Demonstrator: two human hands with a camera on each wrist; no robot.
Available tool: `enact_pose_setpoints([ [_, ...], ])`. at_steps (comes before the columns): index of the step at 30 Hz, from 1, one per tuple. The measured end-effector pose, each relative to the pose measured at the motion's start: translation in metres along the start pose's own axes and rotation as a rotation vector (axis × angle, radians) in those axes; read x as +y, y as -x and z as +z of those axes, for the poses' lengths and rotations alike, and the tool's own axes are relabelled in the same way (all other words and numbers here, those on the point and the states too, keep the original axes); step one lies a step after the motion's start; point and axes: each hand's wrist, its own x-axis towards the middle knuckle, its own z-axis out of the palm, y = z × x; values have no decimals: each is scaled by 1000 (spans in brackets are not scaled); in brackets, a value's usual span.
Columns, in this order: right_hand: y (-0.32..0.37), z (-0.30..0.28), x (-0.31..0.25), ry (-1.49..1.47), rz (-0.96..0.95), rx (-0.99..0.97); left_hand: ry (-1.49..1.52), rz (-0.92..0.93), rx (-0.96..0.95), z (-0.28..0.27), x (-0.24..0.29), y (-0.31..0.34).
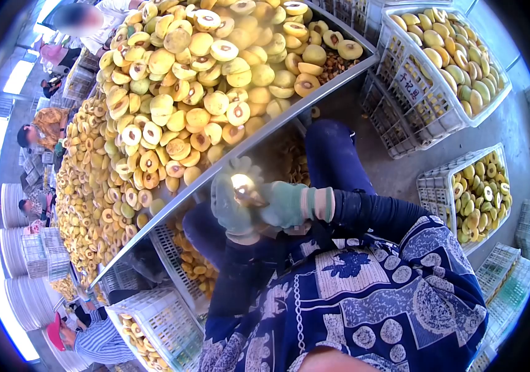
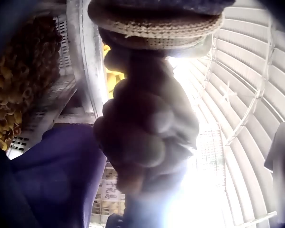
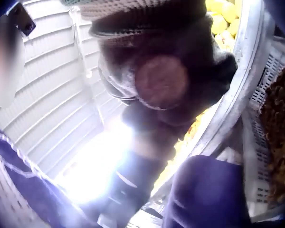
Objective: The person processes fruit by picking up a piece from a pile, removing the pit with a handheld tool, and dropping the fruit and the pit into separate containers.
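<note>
My gloved left hand (image 1: 231, 208) grips a halved yellow peach (image 1: 242, 181) whose pale cut side is overexposed in the head view. From the right, my gloved right hand (image 1: 287, 204) meets it, fingers curled close against the fruit. The right wrist view shows a round reddish-brown thing (image 3: 161, 83) in the right hand's grasp, in deep shadow; I cannot tell what it is. Backlit and dark in the left wrist view, curled glove fingers (image 2: 154, 114) hide most of the fruit. Both hands are above my lap, just off the metal table rim (image 1: 265, 131).
Peach halves (image 1: 178, 111) are heaped on the table. White crates of peaches (image 1: 445, 68) stand on the floor to the right, and another crate (image 1: 153, 310) stands lower left. My knee (image 1: 333, 149) is under the rim. Other people (image 1: 45, 127) work along the far side.
</note>
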Motion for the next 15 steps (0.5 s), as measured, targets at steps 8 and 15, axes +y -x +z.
enact_pose_setpoints([
  [8,12,-16,-19,-426,260,-53,-34,-122,76,3,7,1],
  [15,18,-2,-10,-1148,278,-235,-135,-81,125,12,12,0],
])
